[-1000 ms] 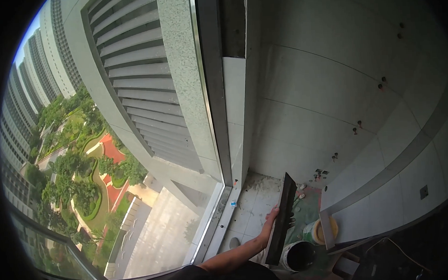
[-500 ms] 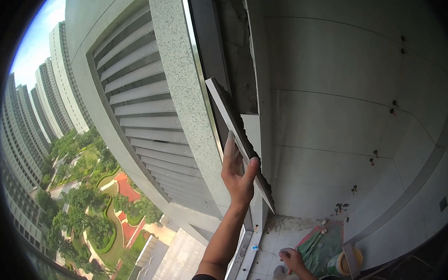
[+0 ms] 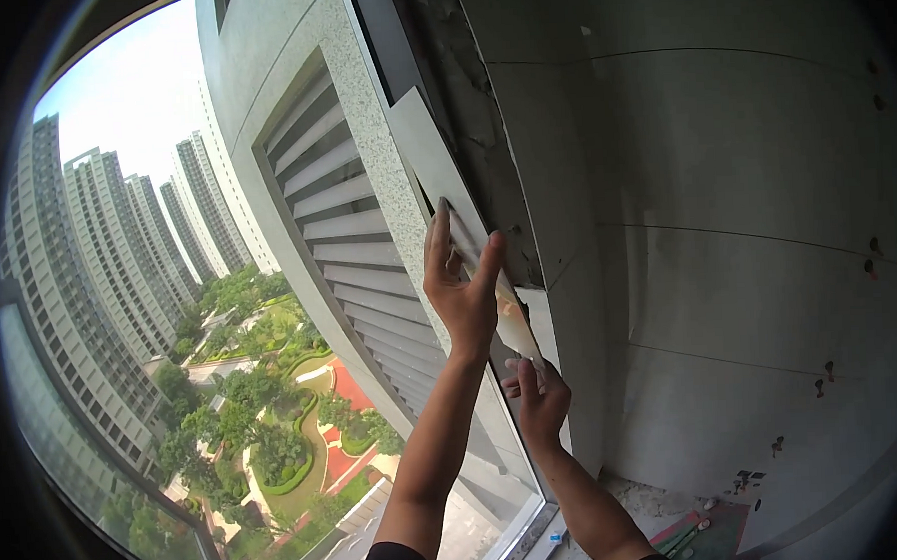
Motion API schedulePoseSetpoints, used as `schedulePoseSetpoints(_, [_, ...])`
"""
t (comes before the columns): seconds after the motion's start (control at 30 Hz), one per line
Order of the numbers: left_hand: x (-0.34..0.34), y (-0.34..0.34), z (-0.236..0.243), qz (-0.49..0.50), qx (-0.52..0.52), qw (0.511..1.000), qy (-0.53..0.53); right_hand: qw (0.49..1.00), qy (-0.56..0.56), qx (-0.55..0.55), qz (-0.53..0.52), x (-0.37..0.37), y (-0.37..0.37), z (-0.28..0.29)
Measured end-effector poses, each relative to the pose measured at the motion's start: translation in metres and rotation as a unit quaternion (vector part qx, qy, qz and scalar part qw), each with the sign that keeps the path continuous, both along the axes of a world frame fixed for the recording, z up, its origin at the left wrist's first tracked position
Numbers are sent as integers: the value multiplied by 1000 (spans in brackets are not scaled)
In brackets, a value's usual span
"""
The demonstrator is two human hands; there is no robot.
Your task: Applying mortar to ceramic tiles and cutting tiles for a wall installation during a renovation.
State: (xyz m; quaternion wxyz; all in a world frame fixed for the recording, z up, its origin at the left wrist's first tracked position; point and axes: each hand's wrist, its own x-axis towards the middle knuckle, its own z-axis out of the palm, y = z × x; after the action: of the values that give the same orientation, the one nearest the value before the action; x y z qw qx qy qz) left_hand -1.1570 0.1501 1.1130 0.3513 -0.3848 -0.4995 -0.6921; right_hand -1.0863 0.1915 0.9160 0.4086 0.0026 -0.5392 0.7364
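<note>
Your left hand (image 3: 462, 299) is on the tile strip (image 3: 435, 150), your right hand (image 3: 544, 401) at its lower end; louvre (image 3: 344, 219) left of it, tiled wall (image 3: 753, 157) right.

We saw one tile (image 3: 466, 215), a long, narrow, pale grey strip with a smooth face that caught a warm-toned reflection near its lower end. It was raised at a steep slant, upper end tipped left, beside the dark window frame (image 3: 386, 44), its middle partly covered.
</note>
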Motion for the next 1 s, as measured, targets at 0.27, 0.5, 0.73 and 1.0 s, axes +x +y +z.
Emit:
schedulePoseSetpoints(0.27, [-33,29,15,66,-7,998,-7,999,-3,2,-44,-55,22,19])
schedulePoseSetpoints(0.5, [-48,36,36,136,-21,990,25,999,12,-36,-24,-79,22,30])
schedulePoseSetpoints(0.73, [-65,43,60,247,-60,964,73,998,13,-1,-67,-94,21,53])
schedulePoseSetpoints(1.0, [-80,55,75,337,-132,931,49,997,17,-17,-71,-109,26,71])
